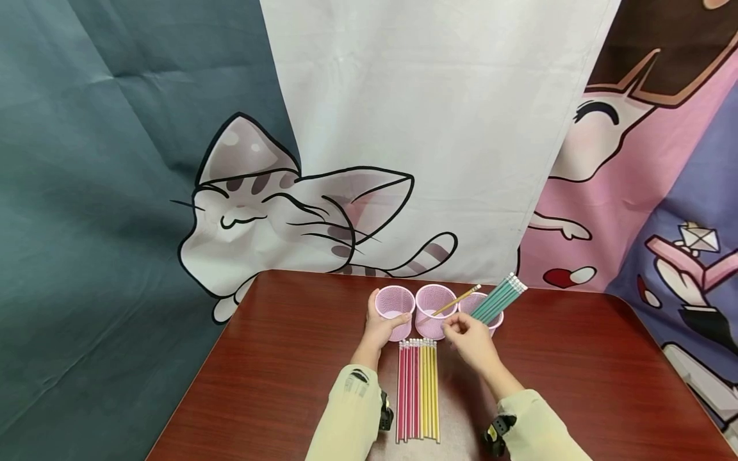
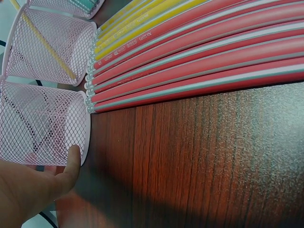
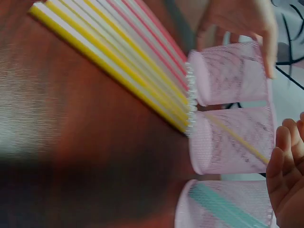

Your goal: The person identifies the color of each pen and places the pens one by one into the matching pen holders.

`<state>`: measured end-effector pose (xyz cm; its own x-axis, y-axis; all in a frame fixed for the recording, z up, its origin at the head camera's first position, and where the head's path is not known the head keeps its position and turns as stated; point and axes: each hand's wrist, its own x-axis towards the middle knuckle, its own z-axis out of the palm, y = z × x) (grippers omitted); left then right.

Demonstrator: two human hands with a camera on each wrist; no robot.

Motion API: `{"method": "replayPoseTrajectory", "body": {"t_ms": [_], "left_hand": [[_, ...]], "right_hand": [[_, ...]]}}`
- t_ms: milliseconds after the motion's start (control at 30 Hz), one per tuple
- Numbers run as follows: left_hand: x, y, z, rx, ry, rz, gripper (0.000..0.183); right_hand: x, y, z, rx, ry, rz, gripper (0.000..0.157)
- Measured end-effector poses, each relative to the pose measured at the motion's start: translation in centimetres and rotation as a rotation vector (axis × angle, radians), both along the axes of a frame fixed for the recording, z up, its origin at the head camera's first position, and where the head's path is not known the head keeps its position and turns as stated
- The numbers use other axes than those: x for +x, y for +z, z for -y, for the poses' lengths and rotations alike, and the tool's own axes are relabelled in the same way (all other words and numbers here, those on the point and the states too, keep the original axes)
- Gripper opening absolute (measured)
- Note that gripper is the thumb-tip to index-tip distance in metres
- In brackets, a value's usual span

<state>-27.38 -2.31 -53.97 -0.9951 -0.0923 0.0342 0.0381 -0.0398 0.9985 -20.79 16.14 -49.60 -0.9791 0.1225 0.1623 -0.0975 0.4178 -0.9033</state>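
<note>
While a cartoon-cat fabric backdrop [image 1: 450, 128] hangs behind the reddish-brown wood-grain desk [image 1: 277, 358], three pink mesh cups stand there in a row. Left cup [image 1: 394, 328] is in the left hand's [image 1: 379, 330] grip. Middle cup [image 1: 429, 328]: one yellow pencil [image 1: 461, 298], leaning right. Right cup [image 3: 197, 213]: teal pencils [image 1: 498, 299], bundled. Right hand [image 1: 469, 339] near middle cup's rim, fingers slack. Red pencils [image 1: 409, 390] and yellow pencils [image 1: 429, 390] lie side by side before the cups.
</note>
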Motion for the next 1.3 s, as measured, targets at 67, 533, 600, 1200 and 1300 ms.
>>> {"method": "replayPoseTrajectory", "body": {"t_ms": [67,533,600,1200,1300], "left_hand": [[0.1,0.2,0.0,0.006,-0.004,0.002,0.095],[0.6,1.1,0.1,0.005,-0.013,0.004,0.093],[0.2,0.3,0.0,-0.006,-0.006,0.011,0.095],[0.3,0.5,-0.1,0.021,-0.003,0.006,0.094],[0.0,0.0,-0.1,0.035,-0.005,0.011,0.096]], "right_hand": [[0.2,-1.0,0.1,0.050,0.010,0.024,0.004],[0.8,-6.1,0.1,0.311,0.019,0.116,0.017],[0.9,-6.5,0.2,0.334,0.010,0.132,0.018],[1.1,-7.0,0.3,0.413,-0.064,0.224,0.023],[1.1,-6.7,0.5,0.436,-0.065,0.245,0.019]]}}
